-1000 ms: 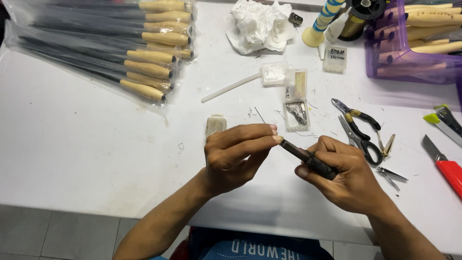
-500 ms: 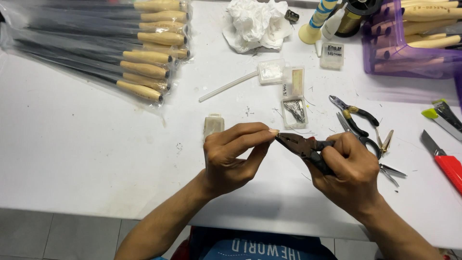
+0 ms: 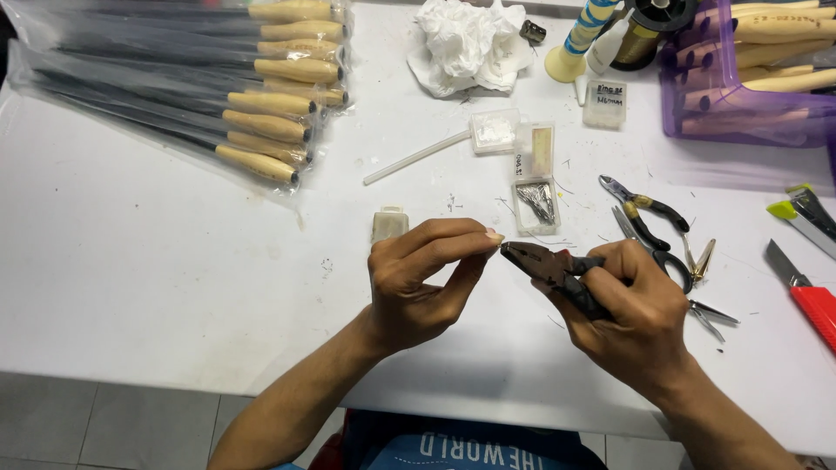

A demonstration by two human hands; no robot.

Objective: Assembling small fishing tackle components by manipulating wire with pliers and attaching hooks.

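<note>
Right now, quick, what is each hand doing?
Left hand: fingers pinched together at the pliers' tip; whatever they hold is too small to tell.
Right hand: closed around the pliers.

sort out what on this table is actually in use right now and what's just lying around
In use:
- pliers, gripped in the right hand
- left hand, fingertips pinched at the pliers' nose; whatever they pinch is too small to tell

Lying about:
- bagged wooden-handled rods
- crumpled white tissue
- open clear box of small metal parts
- second pliers
- scissors
- red utility knife
- purple basket
</note>
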